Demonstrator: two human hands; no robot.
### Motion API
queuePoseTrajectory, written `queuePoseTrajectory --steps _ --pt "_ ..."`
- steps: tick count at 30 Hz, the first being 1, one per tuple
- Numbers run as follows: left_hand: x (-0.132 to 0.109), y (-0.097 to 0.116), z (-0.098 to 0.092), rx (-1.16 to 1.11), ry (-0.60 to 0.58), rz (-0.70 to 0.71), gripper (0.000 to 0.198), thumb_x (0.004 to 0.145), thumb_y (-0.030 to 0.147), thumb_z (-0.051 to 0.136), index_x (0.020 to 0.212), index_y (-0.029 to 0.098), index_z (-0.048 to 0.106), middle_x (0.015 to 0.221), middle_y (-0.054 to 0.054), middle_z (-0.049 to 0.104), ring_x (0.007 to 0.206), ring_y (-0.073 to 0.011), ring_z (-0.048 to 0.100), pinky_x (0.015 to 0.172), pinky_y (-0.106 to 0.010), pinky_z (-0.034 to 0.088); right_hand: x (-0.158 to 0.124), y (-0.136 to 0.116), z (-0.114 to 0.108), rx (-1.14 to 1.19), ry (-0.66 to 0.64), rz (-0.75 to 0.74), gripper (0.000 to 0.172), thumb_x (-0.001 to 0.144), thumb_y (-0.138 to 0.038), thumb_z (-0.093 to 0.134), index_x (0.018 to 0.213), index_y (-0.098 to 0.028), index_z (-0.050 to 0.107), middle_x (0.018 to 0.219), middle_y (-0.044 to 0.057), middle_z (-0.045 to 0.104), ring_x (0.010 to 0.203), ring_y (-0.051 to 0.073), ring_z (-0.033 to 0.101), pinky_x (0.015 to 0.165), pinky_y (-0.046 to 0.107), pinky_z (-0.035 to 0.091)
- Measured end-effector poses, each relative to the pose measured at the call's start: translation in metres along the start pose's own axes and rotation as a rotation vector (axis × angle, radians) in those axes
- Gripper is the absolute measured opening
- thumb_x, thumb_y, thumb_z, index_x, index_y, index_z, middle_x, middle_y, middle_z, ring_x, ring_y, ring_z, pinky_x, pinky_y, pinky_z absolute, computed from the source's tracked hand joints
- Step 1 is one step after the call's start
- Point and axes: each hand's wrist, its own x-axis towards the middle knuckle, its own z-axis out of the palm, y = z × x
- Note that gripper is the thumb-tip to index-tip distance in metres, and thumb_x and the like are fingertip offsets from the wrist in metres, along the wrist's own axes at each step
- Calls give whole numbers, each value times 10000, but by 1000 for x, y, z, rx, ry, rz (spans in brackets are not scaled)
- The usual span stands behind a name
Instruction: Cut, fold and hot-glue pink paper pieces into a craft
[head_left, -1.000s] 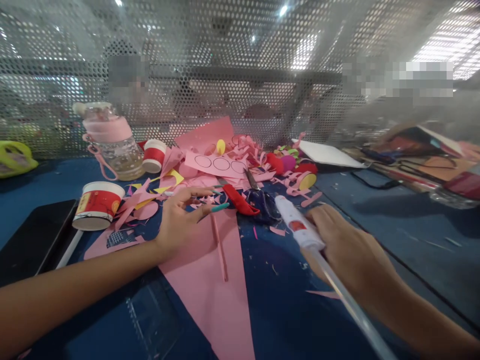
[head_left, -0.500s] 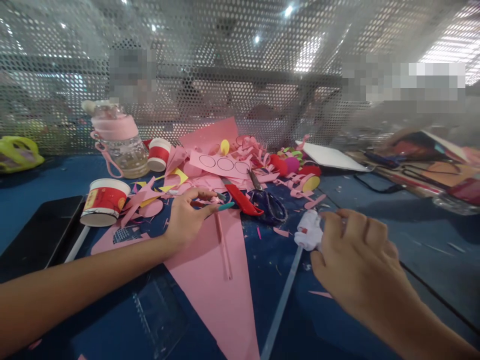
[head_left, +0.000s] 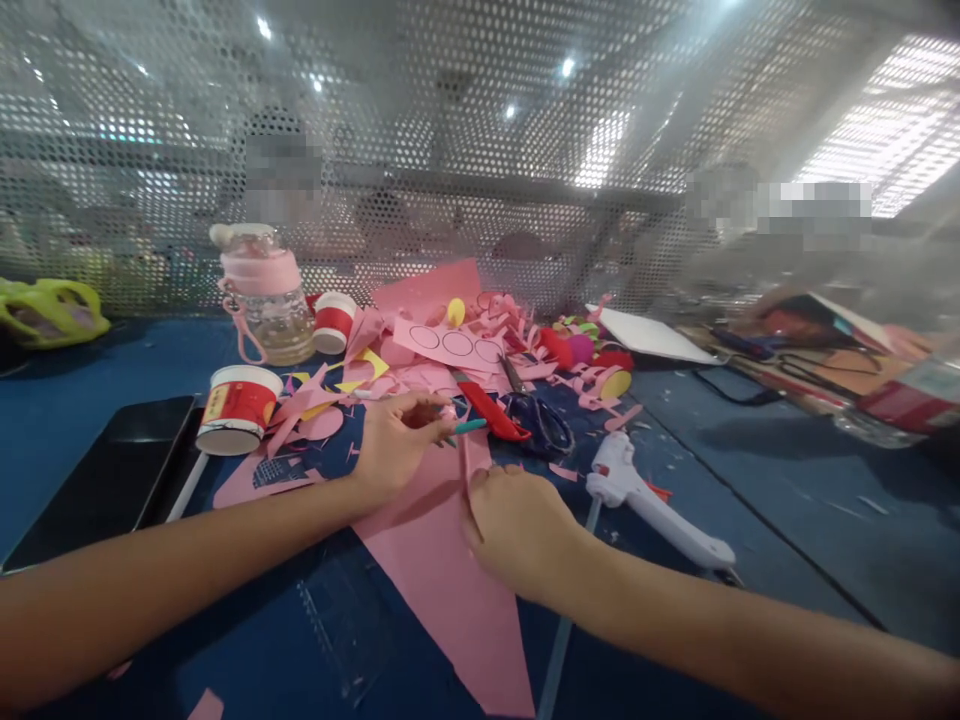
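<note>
My left hand (head_left: 397, 445) is closed in a pinch at the top of a narrow pink paper strip (head_left: 463, 450). A slim teal piece (head_left: 470, 426) sticks out past its thumb; I cannot tell what it is. Lower on the strip, my right hand (head_left: 517, 530) is closed around it, its fingertips partly hidden. Under both hands lies a large pointed sheet of pink paper (head_left: 480, 640). To the right, a white glue gun (head_left: 652, 510) lies on the blue table with a translucent glue stick (head_left: 559, 650) extending toward me.
Red-handled scissors (head_left: 491, 408) and dark blue scissors (head_left: 551, 425) lie beyond my hands, by pink paper scraps (head_left: 450, 345). Paper cups (head_left: 238, 410), a pink-lidded bottle (head_left: 266, 310) and a black phone (head_left: 112, 480) stand or lie left. A perforated metal screen (head_left: 465, 150) closes the back.
My right hand has let go of the glue gun and moved left onto the pink paper strip. My left hand keeps its pinch. The view has shifted slightly.
</note>
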Motion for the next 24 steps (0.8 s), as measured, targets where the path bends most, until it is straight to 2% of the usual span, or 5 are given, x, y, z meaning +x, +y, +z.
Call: queuePoseTrajectory --steps 7,11,16,20,24 --pt "6 -8 -3 -50 77 5 216 607 233 736 760 124 627 605 13 636 495 -89 594 506 -215 528 -14 13 -9 170 -137 107 135 698 -114 498 661 -139 625 697 126 689 673 238 663 527 281 409" --pt "8 -9 -5 -56 78 -5 215 628 236 723 769 117 614 584 19 625 486 -77 592 512 -196 520 -21 35 -7 662 -241 274 128 717 -157 524 590 -174 522 501 31 625 466 150 609 441 218 373" --pt "8 -6 -3 -59 63 3 192 632 214 718 766 129 611 579 23 619 486 -75 598 505 -187 519 -22 55 -1 1101 -37 383 224 752 -337 592 621 -190 486 490 7 607 469 139 605 470 232 446" --pt "7 -4 -1 -54 32 -40 213 580 199 743 721 136 597 602 27 618 375 -46 519 354 -165 450 -20 57 11 1431 4 375 313 705 -450 634 660 -206 444 543 -12 613 462 131 601 474 255 482" --pt "6 -1 0 -48 -2 -97 241 538 171 746 725 125 601 545 52 579 350 -44 505 329 -154 443 -19 57 23 1512 163 346 354 691 -493 657 722 -198 465 605 3 629 499 117 600 510 250 489"
